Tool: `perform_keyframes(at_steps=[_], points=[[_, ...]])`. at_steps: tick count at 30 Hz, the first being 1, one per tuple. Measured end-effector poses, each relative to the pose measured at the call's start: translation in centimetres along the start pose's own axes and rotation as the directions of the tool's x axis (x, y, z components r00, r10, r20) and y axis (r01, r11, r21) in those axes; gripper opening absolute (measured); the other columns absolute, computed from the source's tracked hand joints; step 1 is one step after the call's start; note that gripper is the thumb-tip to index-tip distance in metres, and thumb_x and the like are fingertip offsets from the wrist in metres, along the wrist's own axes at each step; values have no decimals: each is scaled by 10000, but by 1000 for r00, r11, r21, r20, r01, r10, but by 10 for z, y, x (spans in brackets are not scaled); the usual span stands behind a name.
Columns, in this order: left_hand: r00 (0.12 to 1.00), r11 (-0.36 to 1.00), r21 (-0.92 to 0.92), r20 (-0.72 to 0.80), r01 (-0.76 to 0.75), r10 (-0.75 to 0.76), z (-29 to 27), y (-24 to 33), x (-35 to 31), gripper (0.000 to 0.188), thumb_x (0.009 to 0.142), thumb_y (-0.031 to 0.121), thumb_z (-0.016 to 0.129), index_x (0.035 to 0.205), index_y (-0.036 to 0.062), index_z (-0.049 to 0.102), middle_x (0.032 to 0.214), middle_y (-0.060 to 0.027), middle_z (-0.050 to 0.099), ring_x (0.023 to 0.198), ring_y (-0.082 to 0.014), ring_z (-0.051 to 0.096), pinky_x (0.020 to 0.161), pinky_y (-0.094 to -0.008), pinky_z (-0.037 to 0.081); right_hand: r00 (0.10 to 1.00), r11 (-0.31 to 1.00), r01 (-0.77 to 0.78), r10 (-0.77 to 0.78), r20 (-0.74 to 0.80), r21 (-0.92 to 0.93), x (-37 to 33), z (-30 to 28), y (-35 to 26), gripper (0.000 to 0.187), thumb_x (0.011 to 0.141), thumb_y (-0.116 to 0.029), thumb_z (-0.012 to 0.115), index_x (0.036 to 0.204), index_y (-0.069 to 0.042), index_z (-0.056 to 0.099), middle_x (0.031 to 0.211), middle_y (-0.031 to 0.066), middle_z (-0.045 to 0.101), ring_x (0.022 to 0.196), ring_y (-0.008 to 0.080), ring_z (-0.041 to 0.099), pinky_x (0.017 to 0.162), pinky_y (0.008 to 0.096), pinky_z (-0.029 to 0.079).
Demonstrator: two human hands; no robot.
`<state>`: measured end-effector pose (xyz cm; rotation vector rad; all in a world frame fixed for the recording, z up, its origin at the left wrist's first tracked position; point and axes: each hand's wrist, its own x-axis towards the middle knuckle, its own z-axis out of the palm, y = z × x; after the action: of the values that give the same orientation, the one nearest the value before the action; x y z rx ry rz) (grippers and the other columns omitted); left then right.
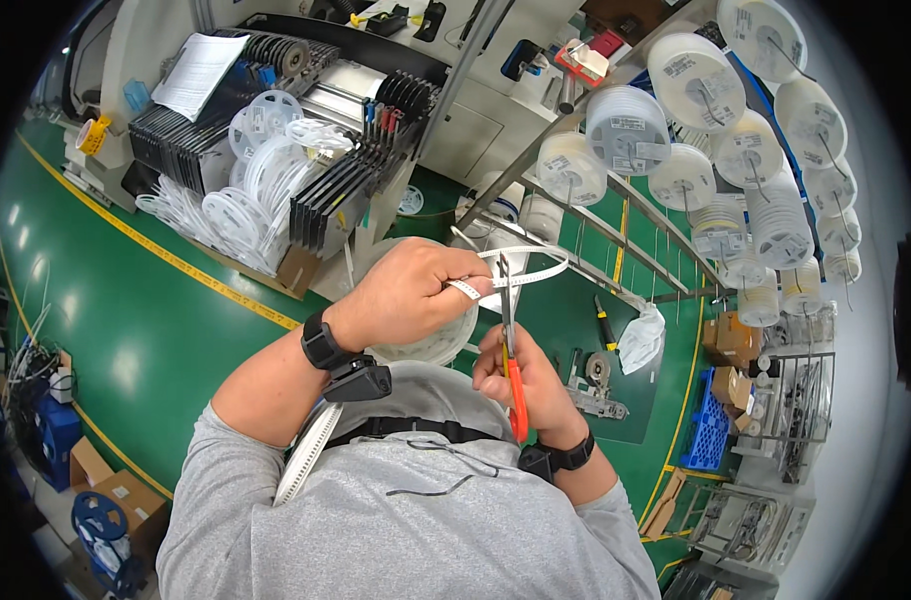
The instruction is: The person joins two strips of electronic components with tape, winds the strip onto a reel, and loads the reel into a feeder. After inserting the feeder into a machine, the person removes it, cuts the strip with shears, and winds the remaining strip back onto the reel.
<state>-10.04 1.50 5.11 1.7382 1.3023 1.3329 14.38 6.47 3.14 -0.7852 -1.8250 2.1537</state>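
My left hand (pixel 411 285) is closed on a narrow white carrier tape (pixel 544 273) with a row of small holes. The tape curls away in a loop to the right, and a short end sticks out by the fingers. In my right hand (pixel 541 395) is a pair of scissors (pixel 517 388) with red-orange handles. Their dark blades point up and cross the tape just right of my left fingers; I cannot tell whether they touch it. A white tape reel (pixel 308 455) is tucked between my left arm and body.
Many white reels (pixel 696 82) hang on a metal rack to the right. Left ahead stands a machine bank of black feeders (pixel 326 195) beside a heap of empty white reels (pixel 241 215). A mat on the green floor holds a metal feeder (pixel 598 385) and yellow-black cutters (pixel 605 325).
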Motion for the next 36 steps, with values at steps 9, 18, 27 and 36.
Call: perform_keyframes(at_steps=[9,18,27,36], points=[[1000,1000,-7,-11,27,-27,-2,-4,-5,175,949,160,594,908,3,660,723,-142,602,629,-300,558,595,-380,443,1000,1000,-7,7,16,-13,11,14,-3,526,856,-317,810,1144,-28,478,832,41,579,756,115,541,693,270,453],[999,1000,26,-53,12,-10,-6,-4,-9,226,929,213,592,883,7,672,758,-206,627,715,-411,610,630,-450,482,999,998,19,-17,39,-61,16,18,-4,486,875,-325,791,1107,-39,473,806,14,531,724,102,492,661,264,429],[1000,999,43,-25,-12,13,-6,-5,-9,179,946,158,590,906,-3,658,748,-156,628,663,-339,597,612,-395,467,1000,995,24,-24,5,-92,15,19,-4,423,909,-327,751,1085,-49,485,838,-2,495,746,87,463,672,255,407],[998,998,45,-43,-51,53,2,-8,-5,185,949,161,580,907,-3,655,740,-164,615,657,-351,587,606,-399,467,999,996,-38,39,5,-84,10,15,-5,419,924,-370,733,1058,-57,488,833,-26,444,725,71,406,652,248,377]])
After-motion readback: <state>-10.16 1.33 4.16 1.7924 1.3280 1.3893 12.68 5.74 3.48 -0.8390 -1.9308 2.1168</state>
